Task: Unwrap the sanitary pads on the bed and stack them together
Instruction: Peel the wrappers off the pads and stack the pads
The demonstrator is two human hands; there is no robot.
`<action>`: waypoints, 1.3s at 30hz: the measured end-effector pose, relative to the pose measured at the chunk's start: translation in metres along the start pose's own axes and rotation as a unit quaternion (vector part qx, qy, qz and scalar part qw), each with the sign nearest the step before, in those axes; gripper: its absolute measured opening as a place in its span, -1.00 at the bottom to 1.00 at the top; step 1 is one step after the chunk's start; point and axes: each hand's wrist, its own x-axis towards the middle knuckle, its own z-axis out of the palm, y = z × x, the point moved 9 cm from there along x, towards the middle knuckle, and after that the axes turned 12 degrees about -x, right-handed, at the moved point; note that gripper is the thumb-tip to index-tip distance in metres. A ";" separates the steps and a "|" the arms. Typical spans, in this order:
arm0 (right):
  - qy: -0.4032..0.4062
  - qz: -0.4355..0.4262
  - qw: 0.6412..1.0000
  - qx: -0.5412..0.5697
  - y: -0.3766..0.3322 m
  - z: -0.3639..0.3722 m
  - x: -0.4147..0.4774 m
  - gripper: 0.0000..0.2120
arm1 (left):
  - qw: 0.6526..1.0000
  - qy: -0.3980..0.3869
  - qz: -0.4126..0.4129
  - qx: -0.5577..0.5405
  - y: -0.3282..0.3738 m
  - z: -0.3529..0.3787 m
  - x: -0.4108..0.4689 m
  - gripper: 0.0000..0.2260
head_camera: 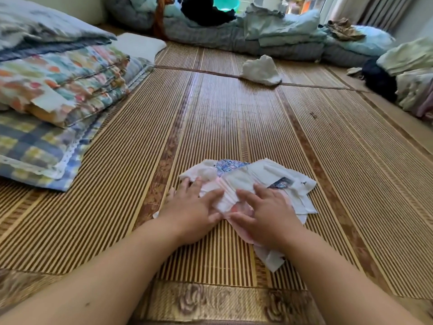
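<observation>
Seemingly mid-stacking, the left hand (193, 207) and right hand (269, 213) pressed nearly straight fingers onto the loose pile of sanitary pads (243, 178) on the bamboo mat (210, 113), whose splayed edges probably needed squaring next.

A folded floral quilt (63, 83) is lying at ten o'clock, resting on a blue checked pillow (35, 148) that is sitting at nine. A crumpled white cloth (261, 70) is lying alone on the bamboo mat (234, 125) at one o'clock. Grey bedding (210, 36) is stretching across twelve o'clock, carrying folded pale blue blankets (281, 31) and a black garment (206, 10). Pale clothes (412, 73) are lying heaped at three o'clock.
</observation>
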 end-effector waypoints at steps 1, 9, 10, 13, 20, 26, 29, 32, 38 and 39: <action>0.000 0.001 1.000 -0.002 -0.001 0.000 0.000 -0.36 | 1.000 -0.006 0.002 -0.006 -0.001 0.000 0.003 -0.45; 0.180 0.076 0.969 0.153 0.044 -0.056 0.011 -0.47 | 0.987 0.128 -0.040 -0.085 0.002 -0.030 0.010 -0.19; 0.193 0.111 0.966 0.134 0.059 -0.060 0.016 -0.47 | 0.985 0.132 -0.049 -0.096 0.001 -0.031 0.011 -0.22; 0.157 0.183 0.964 0.111 0.094 -0.055 0.033 -0.41 | 0.982 0.128 -0.065 -0.119 -0.003 -0.029 0.014 -0.32; 0.087 0.185 0.978 0.041 0.104 -0.048 0.083 -0.56 | 0.979 0.144 -0.074 -0.123 -0.007 -0.044 0.022 -0.67; 0.158 0.161 0.972 0.073 0.101 -0.068 0.078 -0.73 | 0.981 0.133 -0.035 -0.138 -0.003 -0.050 0.025 -0.79; 0.209 0.149 0.948 0.187 0.103 -0.087 0.060 -0.70 | 0.974 0.129 -0.019 -0.183 -0.001 -0.059 0.025 -0.84; 0.237 0.149 0.905 0.319 0.103 -0.102 0.034 -0.73 | 0.960 0.111 0.007 -0.255 0.006 -0.067 0.019 -0.82; 0.185 0.196 0.752 0.601 0.092 -0.081 -0.013 -0.83 | 0.836 0.044 -0.046 -0.544 -0.005 -0.070 0.005 -0.87; 0.175 0.211 0.738 0.617 0.092 -0.074 -0.016 -0.84 | 0.818 0.034 -0.059 -0.571 -0.007 -0.069 0.003 -0.88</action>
